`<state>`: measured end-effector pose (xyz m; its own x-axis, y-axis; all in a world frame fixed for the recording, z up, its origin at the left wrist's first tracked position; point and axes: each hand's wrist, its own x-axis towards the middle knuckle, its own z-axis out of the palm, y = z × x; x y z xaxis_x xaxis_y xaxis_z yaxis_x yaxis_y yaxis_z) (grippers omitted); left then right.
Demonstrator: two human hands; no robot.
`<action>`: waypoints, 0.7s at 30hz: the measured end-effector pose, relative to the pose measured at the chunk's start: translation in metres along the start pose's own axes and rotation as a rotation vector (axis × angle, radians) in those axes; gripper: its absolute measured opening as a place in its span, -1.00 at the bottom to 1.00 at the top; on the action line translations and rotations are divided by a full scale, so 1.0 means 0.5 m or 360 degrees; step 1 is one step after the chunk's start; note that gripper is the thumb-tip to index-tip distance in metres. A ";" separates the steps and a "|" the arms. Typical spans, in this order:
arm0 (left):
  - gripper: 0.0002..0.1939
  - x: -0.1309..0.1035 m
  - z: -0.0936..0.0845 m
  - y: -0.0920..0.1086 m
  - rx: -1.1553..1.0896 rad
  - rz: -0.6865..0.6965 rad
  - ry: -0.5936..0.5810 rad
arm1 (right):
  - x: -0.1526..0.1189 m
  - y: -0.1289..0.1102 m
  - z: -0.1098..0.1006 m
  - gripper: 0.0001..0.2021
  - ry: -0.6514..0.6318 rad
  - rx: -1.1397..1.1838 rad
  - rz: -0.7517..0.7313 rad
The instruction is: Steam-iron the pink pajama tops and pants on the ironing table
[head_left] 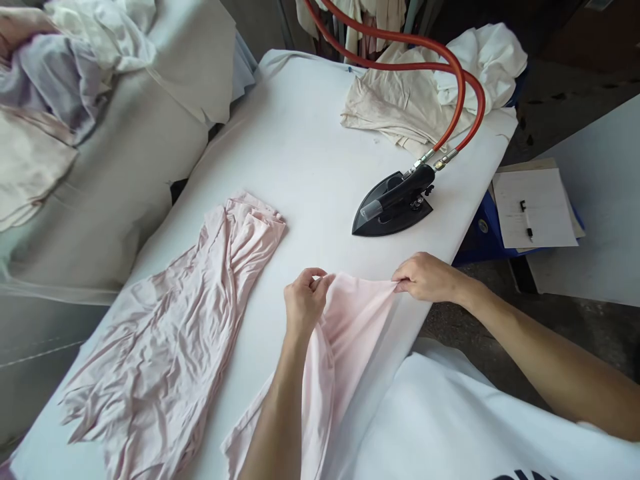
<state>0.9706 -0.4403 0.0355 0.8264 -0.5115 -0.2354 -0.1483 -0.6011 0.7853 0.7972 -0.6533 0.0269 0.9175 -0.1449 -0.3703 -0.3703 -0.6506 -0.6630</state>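
A pale pink piece of fabric is stretched between my two hands at the near edge of the white-covered table. My left hand pinches its upper left corner. Its upper right corner is gripped between the thumb and fingers of my right hand. The rest of the cloth hangs down in folds toward me, partly hidden behind my left forearm. Beyond my right hand, a black steam iron rests on the table, its tip pointing left. To the left lies a crumpled heap of pink fabric.
Red hoses rise from the iron and loop over the table's far side. Cream fabric and a white bundle lie at the back right. Paper with a pen sits beyond the right edge. Piled clothes are at upper left.
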 end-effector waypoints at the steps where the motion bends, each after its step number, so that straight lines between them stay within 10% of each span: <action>1: -0.75 -0.004 -0.003 -0.005 0.0053 -0.0028 -0.0059 | 0.007 0.008 -0.003 -0.83 -0.0026 -0.0143 0.0047; 5: -0.58 -0.055 -0.041 0.008 -0.0152 -0.0153 -0.0416 | 0.013 -0.019 -0.009 -0.88 0.0075 -0.0250 0.0051; 9: -0.54 -0.106 -0.075 0.059 -0.0644 -0.0217 -0.0793 | 0.004 -0.116 0.003 -0.36 0.0106 0.0335 -0.0596; 12: -0.63 -0.098 -0.036 0.055 -0.0707 -0.0321 -0.0475 | -0.015 -0.121 0.036 -0.71 -0.0296 0.0657 -0.0296; 16: -0.74 -0.053 0.081 0.002 -0.0159 -0.0242 -0.0124 | -0.041 -0.042 0.073 -0.76 0.0018 0.0271 0.0513; 21: -0.89 -0.032 0.123 -0.016 0.0443 0.0112 -0.0225 | -0.004 -0.056 0.054 -0.70 0.0581 -0.0030 -0.0086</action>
<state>0.9250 -0.4649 -0.0023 0.7279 -0.6265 -0.2786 -0.3617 -0.6960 0.6202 0.8018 -0.6147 0.0288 0.9282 -0.3641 -0.0765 -0.3204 -0.6777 -0.6618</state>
